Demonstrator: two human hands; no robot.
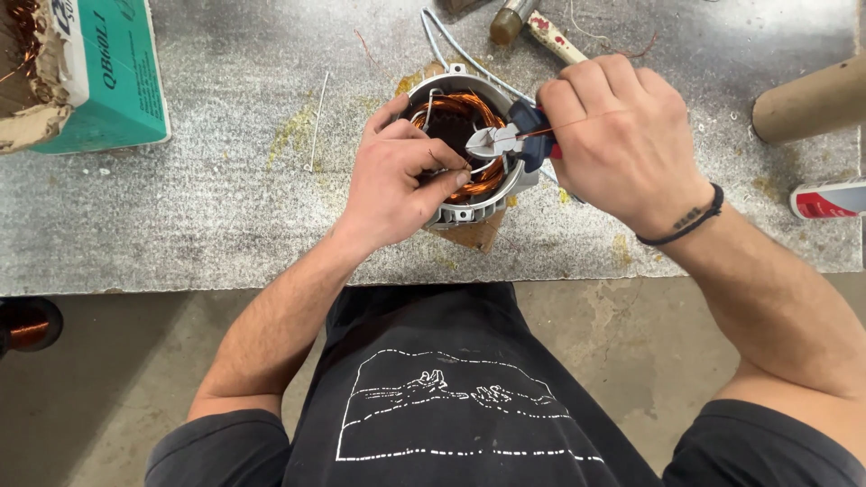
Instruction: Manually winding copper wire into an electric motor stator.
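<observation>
While the left hand [397, 185] curls over the near rim of the motor stator [465, 149], its fingers closed on the housing and a thin wire inside the bore, the right hand [622, 144] is clamped around the blue handles of a pair of side cutters [507, 138], whose tips reach into the stator from its right side. The stator sits on a scrap of cardboard [474, 233] near the front edge of the worktop [225, 207]. Copper windings [465, 113] already fill the slots, so the coil-laying looks done; loose wire ends and grey leads [451, 45] trailing behind the stator suggest trimming and tidying remain.

Grey and speckled, the worktop has yellowish stains around the stator. Left of the stator stands a teal carton [108, 77] with copper wire in it; behind it lies a hammer handle [541, 27]; to its right lie a cardboard tube [812, 99] and a red-and-white can [830, 198]. Below is a concrete floor [595, 343].
</observation>
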